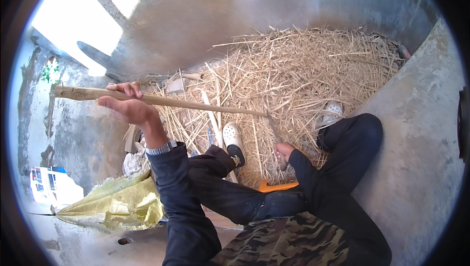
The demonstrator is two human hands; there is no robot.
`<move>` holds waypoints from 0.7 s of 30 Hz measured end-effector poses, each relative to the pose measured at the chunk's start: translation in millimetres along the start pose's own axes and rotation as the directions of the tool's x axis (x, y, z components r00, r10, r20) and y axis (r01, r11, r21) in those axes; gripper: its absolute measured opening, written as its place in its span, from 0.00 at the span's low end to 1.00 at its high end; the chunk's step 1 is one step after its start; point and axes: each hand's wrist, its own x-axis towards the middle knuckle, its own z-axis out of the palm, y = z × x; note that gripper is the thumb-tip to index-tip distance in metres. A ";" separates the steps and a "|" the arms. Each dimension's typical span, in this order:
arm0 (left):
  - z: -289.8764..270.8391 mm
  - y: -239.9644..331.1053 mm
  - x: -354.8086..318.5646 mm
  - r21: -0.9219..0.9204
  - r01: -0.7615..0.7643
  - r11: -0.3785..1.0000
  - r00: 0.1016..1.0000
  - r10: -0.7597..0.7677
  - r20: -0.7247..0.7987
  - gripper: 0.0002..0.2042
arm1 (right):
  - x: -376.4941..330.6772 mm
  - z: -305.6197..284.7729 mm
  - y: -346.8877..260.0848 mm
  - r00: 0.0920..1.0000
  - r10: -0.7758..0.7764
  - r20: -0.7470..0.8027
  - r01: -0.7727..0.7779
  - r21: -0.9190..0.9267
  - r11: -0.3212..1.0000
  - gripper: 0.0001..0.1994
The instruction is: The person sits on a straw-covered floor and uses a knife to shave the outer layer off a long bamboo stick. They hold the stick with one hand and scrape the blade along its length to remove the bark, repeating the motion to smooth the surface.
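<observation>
I hold a long, slightly bent wooden pole (196,105) across in front of me, its thick end out to my left and its thin end above the straw-like heap of strips and shavings (293,72). My left hand (131,110) is wrapped round it near the thick end, fingers over the top and the palm and thumb below. My right hand (283,152) is closed in a fist on the handle of a narrow-bladed knife (272,128); the blade meets the thin end, though I can't tell if it is biting in.

Most of the pole looks pale and bare, so I judge much of the scraping done. What is left seems to be at the thin end; the part under my left hand is hidden.

My white clog (232,135) stands at the near edge of the heap, an orange object (276,186) lies close to my legs, and a yellow sack (112,205) lies to my left.
</observation>
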 end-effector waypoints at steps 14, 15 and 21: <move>-70.2 -19.6 -37.9 -0.199 0.224 0.954 0.972 -0.233 -0.025 0.31 | -112.8 147.9 -83.9 0.713 -0.677 0.183 0.664 -0.487 0.567 0.12; -67.1 -26.2 -41.0 -0.226 0.239 0.944 0.970 -0.245 0.003 0.31 | -92.8 140.1 -78.9 0.699 -0.702 0.141 0.660 -0.506 0.555 0.12; -60.0 -32.4 -25.8 -0.175 0.209 0.962 0.968 -0.229 -0.102 0.31 | 23.7 88.2 -27.2 0.750 -0.654 0.099 0.566 -0.608 0.557 0.12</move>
